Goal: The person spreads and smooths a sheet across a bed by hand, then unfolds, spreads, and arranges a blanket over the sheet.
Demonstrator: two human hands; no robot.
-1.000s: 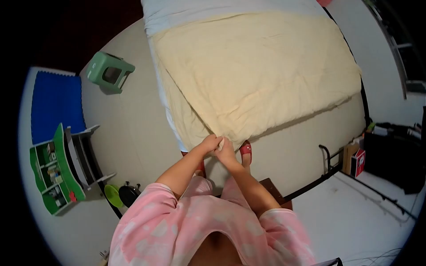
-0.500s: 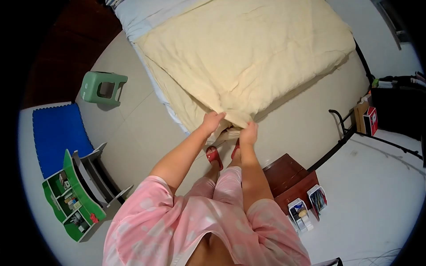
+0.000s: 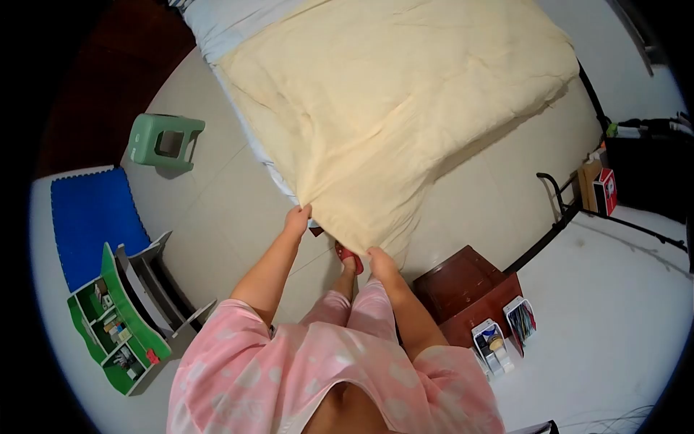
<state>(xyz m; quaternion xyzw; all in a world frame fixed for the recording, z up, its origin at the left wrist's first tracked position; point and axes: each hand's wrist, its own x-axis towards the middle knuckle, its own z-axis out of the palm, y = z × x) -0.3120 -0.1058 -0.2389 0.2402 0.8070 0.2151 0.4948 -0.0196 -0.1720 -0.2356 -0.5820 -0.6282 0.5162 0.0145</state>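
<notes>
A pale yellow quilt (image 3: pixel 390 108) is spread over the bed, and its near corner is drawn out toward me past the bed's edge. My left hand (image 3: pixel 298 219) is closed on the quilt's edge at the left, beside the bed's side. Lower and to the right, my right hand (image 3: pixel 382 263) grips the same edge, close to my body. Between the two hands the edge is stretched in a slanting line. Light blue bedding (image 3: pixel 235 29) shows at the upper left and along the bed's left side.
A green stool (image 3: pixel 155 141) stands left on the tiled floor, near a blue foam mat (image 3: pixel 97 220). Further down are green shelves (image 3: pixel 108 325). To my right sit a brown wooden cabinet (image 3: pixel 459 286) and a black metal rail (image 3: pixel 542 242). My foot wears a red slipper (image 3: pixel 347 254).
My hands have moved apart, the left one outward and the right one down toward me. The quilt's bunched corner has opened out and lies flatter, with the folded left part now spread.
</notes>
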